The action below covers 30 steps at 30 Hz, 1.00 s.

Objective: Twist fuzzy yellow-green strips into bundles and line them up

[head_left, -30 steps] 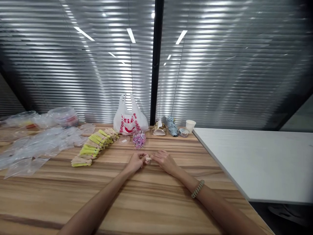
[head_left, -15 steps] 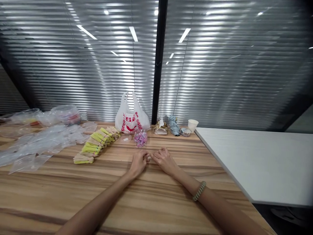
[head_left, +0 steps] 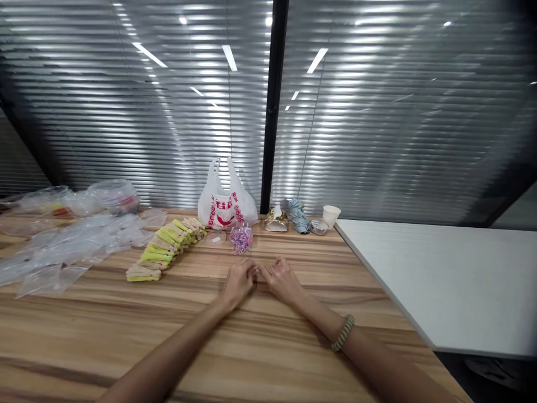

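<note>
My left hand (head_left: 240, 280) and my right hand (head_left: 282, 279) meet over the middle of the wooden table (head_left: 268, 347), fingertips pinched together and nearly touching. What they pinch, if anything, is hidden or too small to make out. Just beyond the hands lies a heap of thin pink and purple loops (head_left: 241, 239), which look like small rubber bands, beside a clear round lid (head_left: 215, 239). To the left of my left hand, a curved row of yellow and beige bundles (head_left: 165, 246) rests on the table. A coiled bracelet (head_left: 343, 333) circles my right wrist.
A white plastic bag (head_left: 226, 204) with red print stands at the back. Right of it are a gold tissue pack (head_left: 276, 220), a blue-grey folded cloth-like item (head_left: 298, 216), a roll of tape (head_left: 319, 226) and a paper cup (head_left: 331, 215). Clear plastic bags (head_left: 79, 240) spread at left. A white table (head_left: 453, 280) adjoins at right.
My right hand has shifted slightly down, its fingers more drawn in. My left hand has barely moved, and the fingertips are still together. The things on the table stay in place.
</note>
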Available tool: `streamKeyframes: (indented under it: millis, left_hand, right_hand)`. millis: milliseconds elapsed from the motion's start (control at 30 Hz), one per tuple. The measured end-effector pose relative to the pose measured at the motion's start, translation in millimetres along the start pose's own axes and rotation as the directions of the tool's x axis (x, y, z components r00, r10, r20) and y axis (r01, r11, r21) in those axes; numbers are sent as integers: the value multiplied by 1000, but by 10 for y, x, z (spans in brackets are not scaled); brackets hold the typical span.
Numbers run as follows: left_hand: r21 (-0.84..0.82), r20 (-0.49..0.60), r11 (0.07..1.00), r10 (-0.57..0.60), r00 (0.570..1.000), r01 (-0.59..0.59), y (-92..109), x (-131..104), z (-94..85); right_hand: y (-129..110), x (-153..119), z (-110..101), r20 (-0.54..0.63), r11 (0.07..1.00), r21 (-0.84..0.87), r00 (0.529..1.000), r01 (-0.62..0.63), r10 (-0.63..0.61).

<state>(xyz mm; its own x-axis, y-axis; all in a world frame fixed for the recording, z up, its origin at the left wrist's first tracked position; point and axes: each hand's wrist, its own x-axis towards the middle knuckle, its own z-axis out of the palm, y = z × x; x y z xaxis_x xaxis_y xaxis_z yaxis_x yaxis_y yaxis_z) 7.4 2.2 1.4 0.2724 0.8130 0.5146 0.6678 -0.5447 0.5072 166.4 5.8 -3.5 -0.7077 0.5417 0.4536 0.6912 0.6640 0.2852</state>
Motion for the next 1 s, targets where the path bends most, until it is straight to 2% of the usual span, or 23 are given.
streamKeyframes:
  millis: [200, 400, 567, 667, 733, 800, 1000]
  left_hand:
    - [-61, 26, 998, 21, 999, -20, -22, 14, 11]
    - [-311, 5, 950, -7, 1000, 8, 0, 44, -28]
    - [-535, 52, 828, -167, 985, 169, -32, 39, 30]
    - [-614, 130, 736, -263, 956, 286, -60, 43, 58]
    - [-640, 189, 694, -275, 943, 330, -78, 56, 58]
    - [-644, 195, 694, -258, 946, 322, -90, 70, 45]
    - [-551, 72, 811, -191, 979, 198, -64, 69, -7]
  right_hand:
    - [1, -9, 24, 39, 986, 90, 989, -144, 141]
    - [20, -14, 61, -23, 970, 168, 983, -175, 182]
    - [47, -25, 122, -80, 953, 225, 971, -201, 223]
    - [57, -28, 129, -108, 944, 278, 971, -176, 213]
    - [63, -30, 118, -131, 939, 310, 971, -150, 198]
    - [66, -32, 104, -156, 932, 339, 969, -128, 190]
    - [59, -33, 93, -176, 925, 364, 967, -108, 182]
